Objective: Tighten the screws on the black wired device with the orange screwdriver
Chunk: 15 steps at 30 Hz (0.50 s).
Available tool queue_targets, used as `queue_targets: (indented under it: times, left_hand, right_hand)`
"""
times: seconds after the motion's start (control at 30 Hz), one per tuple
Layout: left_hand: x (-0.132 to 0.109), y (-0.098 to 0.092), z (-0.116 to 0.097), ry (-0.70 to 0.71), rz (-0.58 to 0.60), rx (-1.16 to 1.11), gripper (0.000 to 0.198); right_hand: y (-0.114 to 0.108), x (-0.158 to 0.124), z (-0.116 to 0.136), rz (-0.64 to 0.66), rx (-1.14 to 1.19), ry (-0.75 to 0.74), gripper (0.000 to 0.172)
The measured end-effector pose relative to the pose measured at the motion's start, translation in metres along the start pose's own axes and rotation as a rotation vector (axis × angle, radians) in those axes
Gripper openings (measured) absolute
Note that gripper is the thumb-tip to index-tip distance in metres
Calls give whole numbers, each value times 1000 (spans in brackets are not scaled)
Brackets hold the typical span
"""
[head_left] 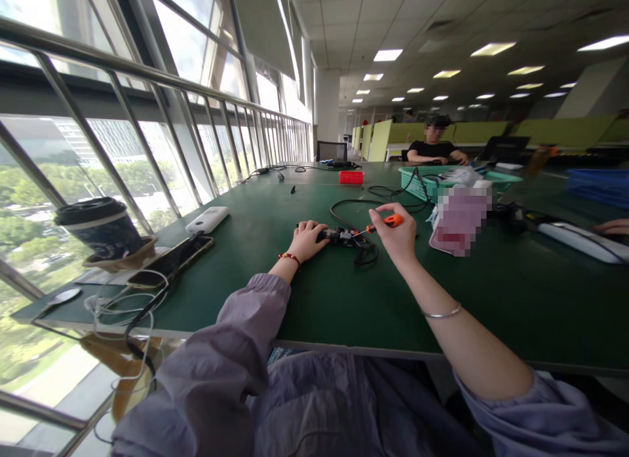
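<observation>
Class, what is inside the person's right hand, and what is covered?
The right hand holds a screwdriver; its orange handle shows in part, with its shaft angled toward the black device. The hand covers the rest.

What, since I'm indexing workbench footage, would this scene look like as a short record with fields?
Left hand: the hand is at one end of a black device; its grip is partly hidden
Right hand: the hand holds an orange screwdriver, shaft towards the device
Surface: green table
Beyond the hands: red box
Left side: dark lidded cup, white cable
Across the table: seated person
Tip contact: too small to tell
</observation>
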<state>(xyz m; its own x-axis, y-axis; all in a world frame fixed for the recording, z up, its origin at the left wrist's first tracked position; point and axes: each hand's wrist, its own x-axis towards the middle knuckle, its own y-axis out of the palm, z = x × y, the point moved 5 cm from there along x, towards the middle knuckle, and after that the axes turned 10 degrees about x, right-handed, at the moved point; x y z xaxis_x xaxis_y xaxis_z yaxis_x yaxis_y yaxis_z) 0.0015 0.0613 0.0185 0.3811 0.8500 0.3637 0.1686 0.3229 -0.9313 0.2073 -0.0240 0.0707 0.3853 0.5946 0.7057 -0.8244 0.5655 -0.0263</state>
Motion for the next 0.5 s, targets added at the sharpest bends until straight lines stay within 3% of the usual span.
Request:
queue_targets:
  times: [0.1, 0.27, 0.37, 0.5]
  left_hand:
    - [0, 0, 0, 0, -4, 3, 42]
    - [0, 0, 0, -1, -9, 5, 42]
    - [0, 0, -1, 1, -8, 4, 42]
    - [0, 0, 0, 4, -10, 2, 42]
  right_hand:
    - [2, 0, 2, 33, 24, -34, 17]
    - [5, -1, 0, 29, 61, -42, 40]
    - [3, -1, 0, 19, -12, -15, 22]
    - [4, 0, 2, 72, -10, -28, 10]
